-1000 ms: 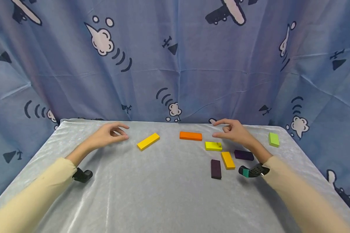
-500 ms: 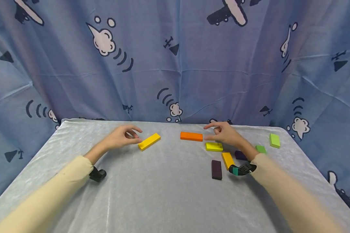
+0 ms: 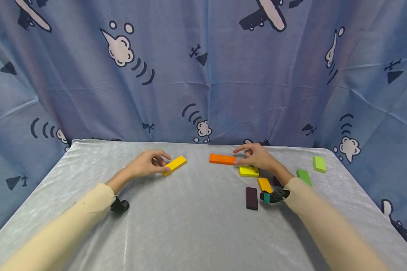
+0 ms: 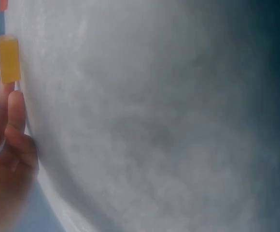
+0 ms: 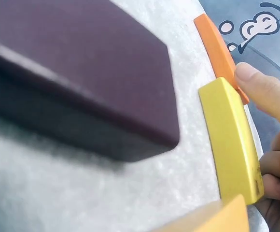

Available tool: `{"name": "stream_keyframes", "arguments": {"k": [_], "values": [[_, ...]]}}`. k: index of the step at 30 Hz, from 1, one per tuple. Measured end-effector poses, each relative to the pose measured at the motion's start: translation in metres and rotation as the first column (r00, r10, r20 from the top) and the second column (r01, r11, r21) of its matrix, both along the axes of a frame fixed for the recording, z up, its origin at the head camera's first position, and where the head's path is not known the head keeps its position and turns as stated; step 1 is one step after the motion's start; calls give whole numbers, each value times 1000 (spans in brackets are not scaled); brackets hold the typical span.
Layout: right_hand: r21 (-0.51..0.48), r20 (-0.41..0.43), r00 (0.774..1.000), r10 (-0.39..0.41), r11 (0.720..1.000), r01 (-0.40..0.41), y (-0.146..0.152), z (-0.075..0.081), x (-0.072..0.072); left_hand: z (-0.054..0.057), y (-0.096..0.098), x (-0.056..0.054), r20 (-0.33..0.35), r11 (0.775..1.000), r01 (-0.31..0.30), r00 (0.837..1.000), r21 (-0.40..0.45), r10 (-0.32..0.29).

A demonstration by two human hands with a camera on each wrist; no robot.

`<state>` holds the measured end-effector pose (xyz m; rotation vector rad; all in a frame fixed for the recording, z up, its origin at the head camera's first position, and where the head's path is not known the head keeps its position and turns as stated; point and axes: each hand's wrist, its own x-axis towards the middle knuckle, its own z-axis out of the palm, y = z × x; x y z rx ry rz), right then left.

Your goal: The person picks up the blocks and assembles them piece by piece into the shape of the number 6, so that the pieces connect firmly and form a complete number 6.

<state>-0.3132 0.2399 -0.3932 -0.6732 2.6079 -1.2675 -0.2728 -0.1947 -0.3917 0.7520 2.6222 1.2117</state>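
- Head view: from my remote seat I see both hands now at blocks, reaching over each one's end. The left hand (image 3: 144, 165) has come in from the table's left side to the amber-yellow, smooth rectangular block (image 3: 177, 164), lying slantwise near the far edge of the grey, velvety table (image 3: 190, 226). The right hand (image 3: 257, 157) has shifted left to the orange, smooth rectangular block (image 3: 220, 159) near that edge; its thumb and forefinger stay spread, nothing grasped. I see no container.
- Left wrist view: fingers lie about the amber-yellow block; I can't tell whether they have pinched it.
- Right wrist view: one fingertip is by the orange block, just beyond the lemon-yellow, smooth oblong block (image 5: 229, 145); a dark plum block (image 5: 91, 72) fills the foreground.
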Motion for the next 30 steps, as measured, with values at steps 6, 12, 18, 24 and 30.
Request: {"name": "stream_keyframes", "arguments": {"k": [6,12,18,24,30], "values": [[21,-16,1000,-6,1000,6,-3,2,-1,-2,2,-1,-13,1000,6,1000,5,-6],[36,-10,1000,-7,999,8,-7,1,-1,-4,3,-4,-24,1000,2,1000,-4,-2],[26,2,1000,-9,1000,9,-9,0,-1,-4,3,-5,-12,1000,0,1000,-6,0],[14,-6,1000,-9,1000,9,-12,-1,-1,-4,2,-6,-30,1000,7,1000,-10,-8],[23,-27,999,-28,999,28,-15,-3,0,-2,3,-5,-32,1000,3,999,-23,-4]]}}
